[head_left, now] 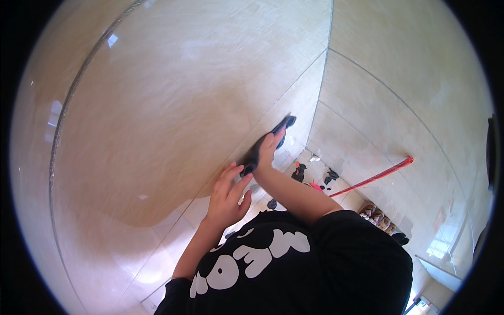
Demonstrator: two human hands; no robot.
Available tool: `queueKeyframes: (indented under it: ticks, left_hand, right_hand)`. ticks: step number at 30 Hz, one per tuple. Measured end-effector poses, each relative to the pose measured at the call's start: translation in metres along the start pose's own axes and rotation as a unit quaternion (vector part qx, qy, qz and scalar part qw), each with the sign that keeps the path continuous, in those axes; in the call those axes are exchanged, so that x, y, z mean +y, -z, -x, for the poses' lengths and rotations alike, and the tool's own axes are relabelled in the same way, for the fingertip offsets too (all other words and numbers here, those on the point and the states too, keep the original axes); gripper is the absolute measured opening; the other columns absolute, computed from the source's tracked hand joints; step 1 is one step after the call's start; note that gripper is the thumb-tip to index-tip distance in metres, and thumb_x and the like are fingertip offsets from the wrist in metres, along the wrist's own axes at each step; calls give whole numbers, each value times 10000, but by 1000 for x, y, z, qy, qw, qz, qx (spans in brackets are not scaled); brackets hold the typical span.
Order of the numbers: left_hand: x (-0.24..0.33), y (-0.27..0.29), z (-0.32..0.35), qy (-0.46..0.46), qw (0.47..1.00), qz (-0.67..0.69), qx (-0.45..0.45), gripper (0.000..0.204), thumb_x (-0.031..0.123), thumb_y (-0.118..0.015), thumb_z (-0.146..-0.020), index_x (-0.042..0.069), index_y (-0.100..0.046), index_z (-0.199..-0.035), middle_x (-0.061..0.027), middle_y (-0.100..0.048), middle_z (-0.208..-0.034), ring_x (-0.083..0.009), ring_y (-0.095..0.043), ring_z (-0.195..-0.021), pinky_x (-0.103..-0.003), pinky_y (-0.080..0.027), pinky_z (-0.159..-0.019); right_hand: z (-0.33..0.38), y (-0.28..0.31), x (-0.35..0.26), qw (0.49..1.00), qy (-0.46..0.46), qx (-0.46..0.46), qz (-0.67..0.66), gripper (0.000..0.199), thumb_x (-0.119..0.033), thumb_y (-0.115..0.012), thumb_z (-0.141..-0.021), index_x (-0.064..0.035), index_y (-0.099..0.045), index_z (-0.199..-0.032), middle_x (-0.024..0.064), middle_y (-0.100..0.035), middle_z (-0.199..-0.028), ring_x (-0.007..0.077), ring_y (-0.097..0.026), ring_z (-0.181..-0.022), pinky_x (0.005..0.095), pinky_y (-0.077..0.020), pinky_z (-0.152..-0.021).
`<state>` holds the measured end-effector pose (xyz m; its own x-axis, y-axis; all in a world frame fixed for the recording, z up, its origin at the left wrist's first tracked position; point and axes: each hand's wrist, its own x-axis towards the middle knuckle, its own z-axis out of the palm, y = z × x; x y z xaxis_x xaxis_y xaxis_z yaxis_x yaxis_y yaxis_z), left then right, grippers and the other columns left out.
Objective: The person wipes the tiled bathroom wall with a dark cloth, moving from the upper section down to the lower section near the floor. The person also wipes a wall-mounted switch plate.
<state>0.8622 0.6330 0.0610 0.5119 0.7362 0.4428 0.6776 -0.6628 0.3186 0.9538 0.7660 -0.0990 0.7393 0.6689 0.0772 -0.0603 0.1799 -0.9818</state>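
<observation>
A long, crumpled black cloth point(253, 156), perhaps a sock, lies slantwise along the tiled wall point(157, 105). My right hand point(266, 149) is laid along it with the fingers stretched toward its upper end, holding it at the wall. Part of the cloth is hidden by this hand. At the cloth's lower end, the fingertips of my left hand point(227, 198) touch or nearly touch it. The fingers of that hand are spread and the thumb stands apart.
A red pole point(373, 176) leans at the right-hand wall point(378, 121). Down by the corner, several dark crumpled pieces point(299, 172) lie on the floor. A row of shoes point(378, 216) stands along the foot of the right wall.
</observation>
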Motion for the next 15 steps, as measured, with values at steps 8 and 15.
queueKeyframes:
  ticks: [8,15]
  left_hand:
    - [1,8,22,-27,993,2,111,390,-31,-679,-692,46,-621,-1070,-175,-556,-1170,-385,-544,-1119,-473,-421,-985]
    - [-10,16,46,-37,992,-20,115,347,-38,-690,-642,71,-653,-970,-131,-586,-1048,-340,-573,-979,-457,-461,-902]
  right_hand:
    - [30,2,-114,917,380,-120,29,625,-356,-405,-931,25,-334,-1422,344,-226,-1496,532,-183,-1395,641,-115,-1104]
    - [33,11,-71,851,500,-149,63,555,-373,-417,-917,-13,-409,-1339,324,-282,-1484,534,-222,-1383,682,-128,-1082]
